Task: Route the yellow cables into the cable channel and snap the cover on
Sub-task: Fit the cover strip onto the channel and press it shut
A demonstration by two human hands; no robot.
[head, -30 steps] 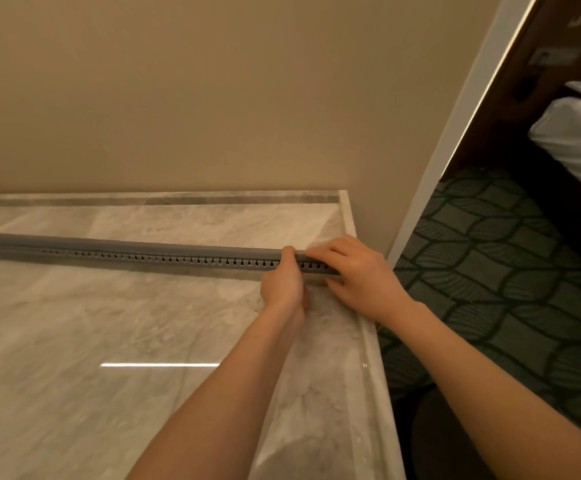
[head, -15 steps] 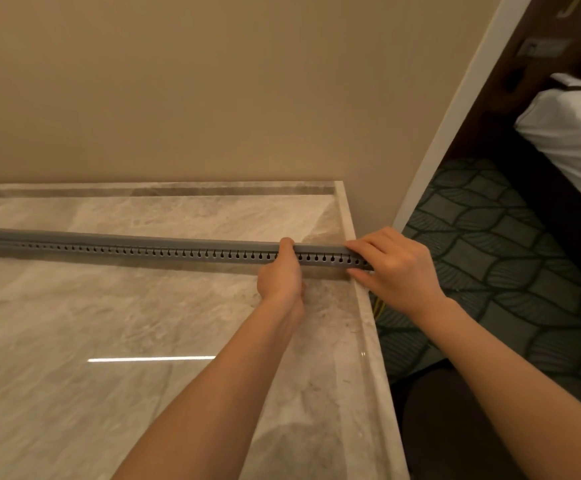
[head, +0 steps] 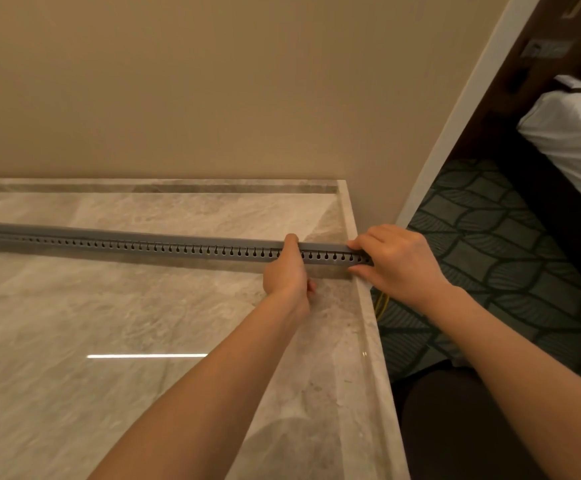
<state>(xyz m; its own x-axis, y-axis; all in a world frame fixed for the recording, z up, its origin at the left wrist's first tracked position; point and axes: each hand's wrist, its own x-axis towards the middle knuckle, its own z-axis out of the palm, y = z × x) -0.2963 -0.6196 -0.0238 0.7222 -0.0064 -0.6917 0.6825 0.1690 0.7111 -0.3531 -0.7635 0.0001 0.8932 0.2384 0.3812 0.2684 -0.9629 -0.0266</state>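
The grey cable channel (head: pixel 164 245) lies long across the marble countertop (head: pixel 109 306), from the left border of the view to the right edge of the stone, with its row of small slots facing you. The smooth strip along its top seems to be the cover (head: pixel 178 237), but you cannot tell from here if it is seated on the full length. Your left hand (head: pixel 287 275) grips the channel near its right part, the fingers curled over the top. Your right hand (head: pixel 398 263) pinches the very end, fingers above and thumb below, just at the counter edge. A short piece of the yellow cables (head: pixel 382 302) hangs below this edge, in front of the patterned carpet (head: pixel 489 237). In my judgement the risks are these: if you press the cover while a cable sits on the lip, it can be squeezed and the cover will not close; and because the end reaches the edge, a strong push may slide the channel off the smooth stone.
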